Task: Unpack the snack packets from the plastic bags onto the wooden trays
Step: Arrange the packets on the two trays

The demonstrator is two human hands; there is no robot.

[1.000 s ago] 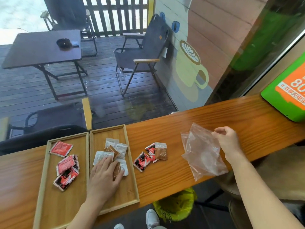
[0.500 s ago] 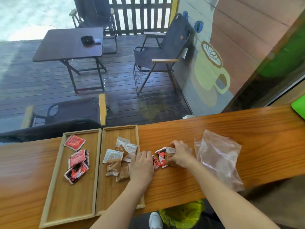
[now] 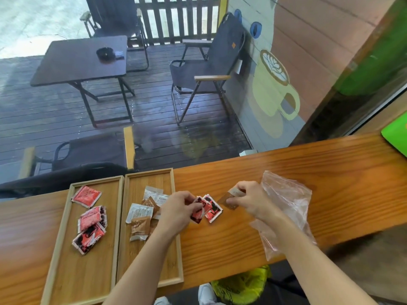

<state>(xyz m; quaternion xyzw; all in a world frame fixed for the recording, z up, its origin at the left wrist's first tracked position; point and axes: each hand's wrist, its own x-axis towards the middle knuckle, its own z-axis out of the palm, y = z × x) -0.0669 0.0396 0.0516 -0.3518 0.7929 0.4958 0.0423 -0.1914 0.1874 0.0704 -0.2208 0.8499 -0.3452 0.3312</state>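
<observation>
On the wooden counter (image 3: 286, 172), just right of two wooden trays, we saw both hands working at loose snack packets. Left hand (image 3: 176, 211) had fingers curled shut on a red-and-black packet (image 3: 197, 213), pinched at its left edge; a second red-and-black packet (image 3: 212, 208) lay touching it on the counter, partly overlapped. Right hand (image 3: 251, 200) had thumb and fingers closed on a brown packet (image 3: 229, 200), lifted slightly off the wood, tilted. Clear plastic bag (image 3: 286, 205) lay crumpled on the counter just beside and behind the right hand, partly under the forearm; we couldn't tell if anything was left inside. Left tray (image 3: 63, 249) held three or so red packets (image 3: 89, 219), one apart at the far end, the others overlapping mid-tray. Right tray (image 3: 174, 260) held a pile of white and brown packets (image 3: 141, 219) in its far half, partly hidden by the left wrist. Trays sat side by side, touching. Under the counter edge we noted a yellow-green bag (image 3: 240, 287) and a white shoe (image 3: 206, 292). Beyond the glass stood a dark table (image 3: 79, 60) and a folding chair (image 3: 204, 71) on decking
</observation>
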